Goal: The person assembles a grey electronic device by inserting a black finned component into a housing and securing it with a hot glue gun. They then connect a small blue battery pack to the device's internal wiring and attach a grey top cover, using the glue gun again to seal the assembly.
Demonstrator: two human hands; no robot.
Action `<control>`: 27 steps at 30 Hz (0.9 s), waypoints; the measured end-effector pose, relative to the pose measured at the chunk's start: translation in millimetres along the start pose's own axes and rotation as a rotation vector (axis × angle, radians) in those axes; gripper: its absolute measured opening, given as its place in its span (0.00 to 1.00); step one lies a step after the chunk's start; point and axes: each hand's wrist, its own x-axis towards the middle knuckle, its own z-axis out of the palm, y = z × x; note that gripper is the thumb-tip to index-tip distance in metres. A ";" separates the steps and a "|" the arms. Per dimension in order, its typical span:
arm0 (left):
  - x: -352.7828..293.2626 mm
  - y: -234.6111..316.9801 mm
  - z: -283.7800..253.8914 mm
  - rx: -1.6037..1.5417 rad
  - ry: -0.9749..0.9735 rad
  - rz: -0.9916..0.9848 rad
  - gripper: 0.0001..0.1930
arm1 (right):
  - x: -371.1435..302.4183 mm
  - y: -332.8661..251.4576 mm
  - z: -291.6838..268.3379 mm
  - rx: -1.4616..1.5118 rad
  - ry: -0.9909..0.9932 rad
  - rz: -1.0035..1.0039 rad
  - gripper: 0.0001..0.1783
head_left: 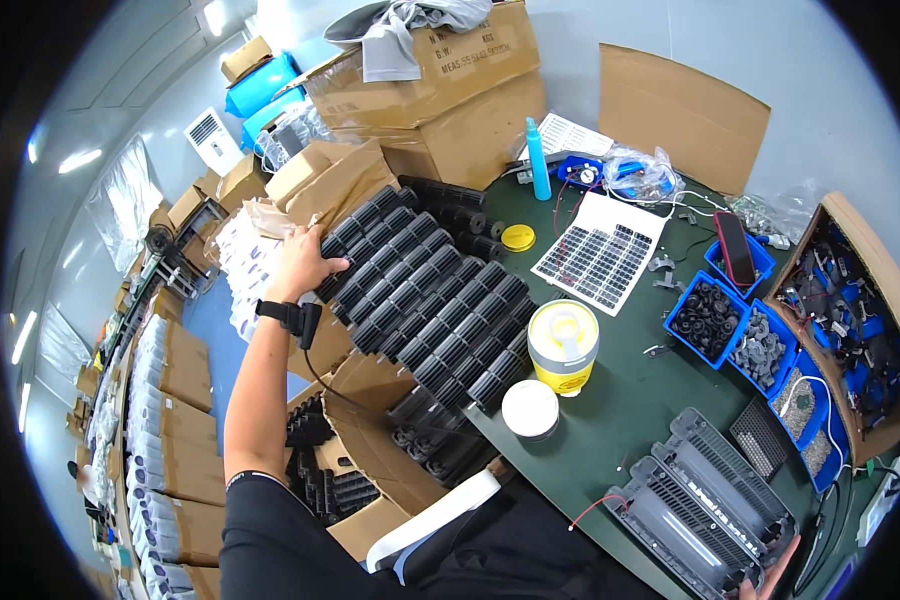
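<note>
On the left, my left hand (308, 262) is at the far left end of a stack of black ribbed plastic cylinders (420, 290). Its thumb points over the stack, apart from the fingers, and no lifted part shows in it. Low at the right, only part of my right hand (770, 578) is visible, gripping the near corner of a grey plastic housing (705, 500). The housing lies hinged open on the green table, with vent slots and a thin red wire at its left side.
A yellow-and-white tub (562, 350) and a white-lidded jar (530, 410) stand beside the stack. Blue bins (707, 318) of small parts line the right, near a carton (850, 330) of blue-and-black parts. Below the table edge sits an open carton (385, 420) with more black parts.
</note>
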 end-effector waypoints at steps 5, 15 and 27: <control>0.1 9.8 -11.7 -0.112 -0.127 -0.042 0.39 | 0.4 5.4 -0.4 0.027 0.003 -0.005 0.52; -6.9 12.5 -5.2 -0.244 -0.157 0.000 0.34 | -3.5 3.7 2.7 0.026 -0.018 -0.024 0.52; -45.1 26.6 -23.0 -0.292 0.145 0.089 0.30 | 7.3 28.0 -7.8 0.153 0.045 0.096 0.62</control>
